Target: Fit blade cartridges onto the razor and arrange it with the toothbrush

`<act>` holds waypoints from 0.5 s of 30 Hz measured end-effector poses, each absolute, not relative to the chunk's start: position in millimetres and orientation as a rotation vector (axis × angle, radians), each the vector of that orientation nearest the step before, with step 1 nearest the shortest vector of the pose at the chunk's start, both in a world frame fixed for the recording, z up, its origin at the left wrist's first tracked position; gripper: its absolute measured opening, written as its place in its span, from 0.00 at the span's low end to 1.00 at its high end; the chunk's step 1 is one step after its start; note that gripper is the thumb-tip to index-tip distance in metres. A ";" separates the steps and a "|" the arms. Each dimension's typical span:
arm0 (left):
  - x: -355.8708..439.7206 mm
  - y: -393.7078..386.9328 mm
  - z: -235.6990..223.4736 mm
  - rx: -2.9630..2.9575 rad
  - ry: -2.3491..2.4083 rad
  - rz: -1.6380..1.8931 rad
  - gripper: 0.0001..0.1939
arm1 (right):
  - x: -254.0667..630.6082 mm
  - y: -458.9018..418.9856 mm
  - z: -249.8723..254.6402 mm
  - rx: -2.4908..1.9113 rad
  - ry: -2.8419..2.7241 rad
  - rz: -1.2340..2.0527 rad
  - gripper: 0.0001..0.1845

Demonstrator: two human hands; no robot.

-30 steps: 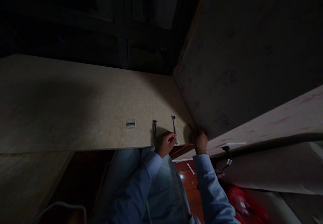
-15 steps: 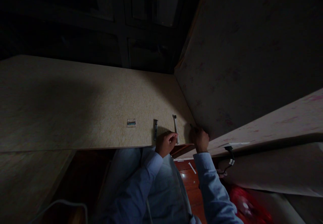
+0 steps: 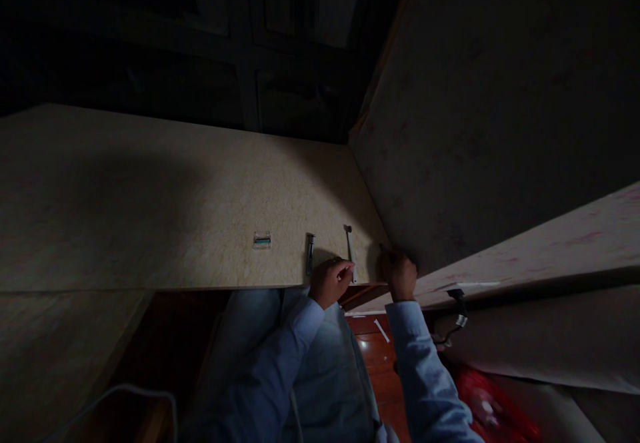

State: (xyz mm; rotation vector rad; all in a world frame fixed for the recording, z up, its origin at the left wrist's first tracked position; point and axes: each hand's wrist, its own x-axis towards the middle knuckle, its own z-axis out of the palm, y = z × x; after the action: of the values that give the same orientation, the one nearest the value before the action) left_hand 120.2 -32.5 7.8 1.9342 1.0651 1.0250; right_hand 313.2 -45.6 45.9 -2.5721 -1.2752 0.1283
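My left hand (image 3: 331, 283) rests at the front edge of the pale counter (image 3: 215, 196), fingers curled, with nothing visible in them. Its fingertips lie beside the lower end of a slim light stick (image 3: 351, 253) with a dark round head. Left of that hand lies a dark razor-like handle (image 3: 310, 254). Farther left is a small clear case (image 3: 262, 240) with a blue-green strip inside. By the wall my right hand (image 3: 401, 275) is closed, and a thin dark tip pokes out ahead of its fingers; shadow hides what it is.
A patterned wall panel (image 3: 480, 130) rises close to my right hand. Dark window frames (image 3: 245, 83) stand behind the counter. Below are my legs, a reddish floor (image 3: 383, 376) with a white strip (image 3: 381, 330), a black cable (image 3: 457, 320) and a red bag (image 3: 490, 406).
The view has shifted slightly, so everything sits a little farther right in the picture. Both hands keep nearly the same places and poses on the counter.
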 end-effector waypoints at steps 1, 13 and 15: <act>120.2 -32.5 7.6 1.931 1.063 1.020 0.10 | 313.4 -45.9 45.6 -2.569 -1.273 0.128 0.18; 113.4 -36.6 10.2 1.905 1.034 1.022 0.09 | 315.1 -56.3 24.3 -2.372 -1.291 0.061 0.21; 107.9 -39.3 12.0 1.871 1.007 1.035 0.09 | 314.7 -57.2 22.7 -2.360 -1.300 0.059 0.21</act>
State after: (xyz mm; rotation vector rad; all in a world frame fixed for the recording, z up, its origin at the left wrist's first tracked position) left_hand 107.9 -39.3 12.0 1.8712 1.0073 1.0353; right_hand 314.7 -57.2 22.7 -2.3596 -1.2997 0.0592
